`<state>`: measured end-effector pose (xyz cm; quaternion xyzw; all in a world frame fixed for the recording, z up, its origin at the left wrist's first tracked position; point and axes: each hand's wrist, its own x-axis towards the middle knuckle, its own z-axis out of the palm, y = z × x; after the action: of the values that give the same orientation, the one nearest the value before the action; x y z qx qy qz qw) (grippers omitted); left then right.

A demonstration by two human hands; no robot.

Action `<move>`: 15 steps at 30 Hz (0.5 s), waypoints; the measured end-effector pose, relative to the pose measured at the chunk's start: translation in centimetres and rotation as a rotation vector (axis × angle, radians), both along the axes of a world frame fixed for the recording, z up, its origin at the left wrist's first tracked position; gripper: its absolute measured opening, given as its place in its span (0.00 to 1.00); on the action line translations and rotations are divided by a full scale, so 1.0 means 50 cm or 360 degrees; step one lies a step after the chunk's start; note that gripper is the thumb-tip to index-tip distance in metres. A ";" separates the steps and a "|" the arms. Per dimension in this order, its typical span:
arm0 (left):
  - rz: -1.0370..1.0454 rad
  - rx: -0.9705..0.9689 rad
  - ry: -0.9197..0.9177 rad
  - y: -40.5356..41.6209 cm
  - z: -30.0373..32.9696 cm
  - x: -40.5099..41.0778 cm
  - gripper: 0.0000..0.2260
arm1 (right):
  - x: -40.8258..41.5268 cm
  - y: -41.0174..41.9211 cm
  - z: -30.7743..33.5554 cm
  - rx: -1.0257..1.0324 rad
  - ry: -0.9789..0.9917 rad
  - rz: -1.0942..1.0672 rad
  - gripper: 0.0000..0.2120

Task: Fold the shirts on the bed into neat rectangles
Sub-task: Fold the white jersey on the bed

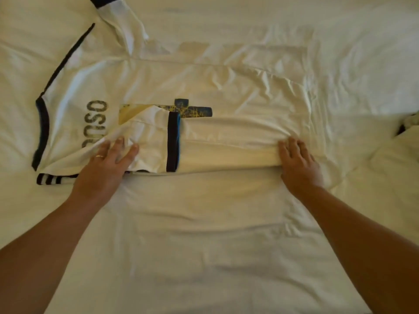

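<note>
White bedsheet [204, 234], creased, covered the whole surface. On it we logged one white shirt [158, 82], back up, collar at left, near side folded over with its dark-cuffed sleeve [156, 137] on top. Our left hand [108, 162] pressed the sleeve, fingers spread. Our right hand [299, 159] pressed the fold, fingers together. Second garment [408, 125] lay at the right edge.

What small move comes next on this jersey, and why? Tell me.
Probably fold the far side in next. The near side and its sleeve already lie folded over the white jersey, both hands pressing that fold flat, while the far sleeve sticks out unfolded on the bed.
</note>
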<state>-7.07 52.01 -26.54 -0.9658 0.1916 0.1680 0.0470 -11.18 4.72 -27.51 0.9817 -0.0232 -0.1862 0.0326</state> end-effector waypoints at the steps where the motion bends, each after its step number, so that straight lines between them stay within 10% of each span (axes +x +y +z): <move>1: 0.0004 0.0011 -0.0008 0.001 0.003 0.000 0.38 | 0.000 -0.005 0.003 -0.0009 0.0044 0.0012 0.27; 15: -0.0254 0.0059 0.0112 -0.011 0.090 -0.291 0.45 | -0.296 -0.005 0.103 -0.0100 0.0348 0.0006 0.25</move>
<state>-21.62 51.44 -22.02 -0.9400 0.2662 0.2010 0.0712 -25.98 4.49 -22.35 0.9540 -0.0233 -0.2914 0.0661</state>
